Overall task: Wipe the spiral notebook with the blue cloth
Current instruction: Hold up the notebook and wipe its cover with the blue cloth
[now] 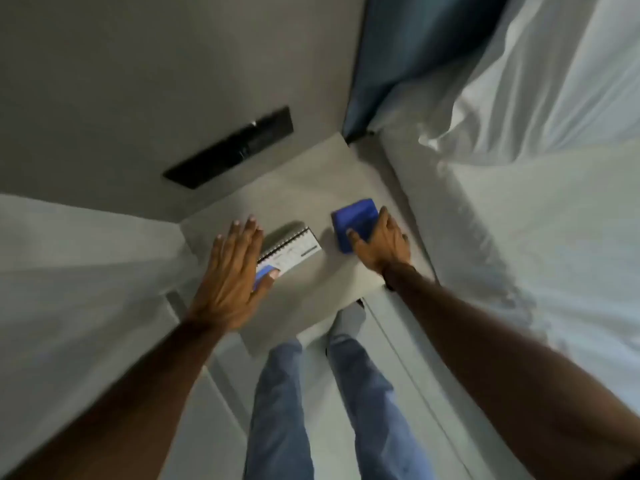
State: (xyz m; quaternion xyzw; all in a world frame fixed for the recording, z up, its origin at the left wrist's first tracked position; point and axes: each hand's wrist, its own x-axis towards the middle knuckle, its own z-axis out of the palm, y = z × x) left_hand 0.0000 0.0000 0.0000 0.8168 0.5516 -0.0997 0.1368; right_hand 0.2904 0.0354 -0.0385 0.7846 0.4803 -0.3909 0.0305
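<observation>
A small white spiral notebook [294,252] with a black wire binding and a blue corner lies on a grey bedside surface [311,188]. My left hand [230,273] lies flat over its left part, fingers spread and thumb on the blue corner. To the right a folded blue cloth [353,221] rests on the same surface. My right hand [381,245] grips the cloth's near right side, thumb on top. Cloth and notebook lie apart.
A black panel [230,147] is set in the grey wall behind. A bed with white sheets [536,209] and a white pillow [540,88] borders the right side. My legs in blue jeans [311,393] stand on the pale floor below.
</observation>
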